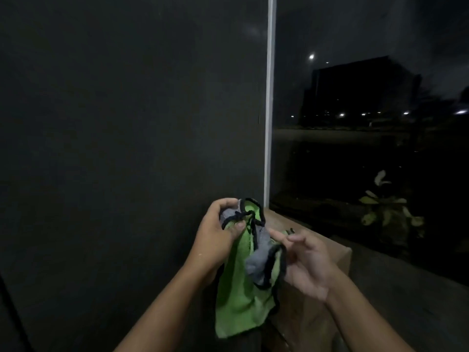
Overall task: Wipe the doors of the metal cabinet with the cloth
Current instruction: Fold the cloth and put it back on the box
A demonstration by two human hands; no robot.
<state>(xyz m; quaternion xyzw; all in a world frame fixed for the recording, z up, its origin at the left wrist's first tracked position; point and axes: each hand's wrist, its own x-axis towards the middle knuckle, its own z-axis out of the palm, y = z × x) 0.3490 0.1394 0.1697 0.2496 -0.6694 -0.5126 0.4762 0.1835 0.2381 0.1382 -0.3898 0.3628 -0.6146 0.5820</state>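
— Where is everything?
— The dark panel I take for the cabinet door [114,123] fills my left side. The cloth [241,301] hangs in front of it, between my hands.
— How will it handle?
— Soft, light and floppy, I judge. It is best bunched into a pad and held by its gathered top.
— Your hands?
— My left hand [215,240] grips the bunched top. My right hand [307,262] is loose, with relaxed fingers by the black hem.

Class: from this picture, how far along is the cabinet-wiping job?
Done: nothing visibly wiped. In hand: the left hand grips the bunched green cloth, with the right hand open beside it. Remaining: all the wiping; the cloth is off the dark panel.
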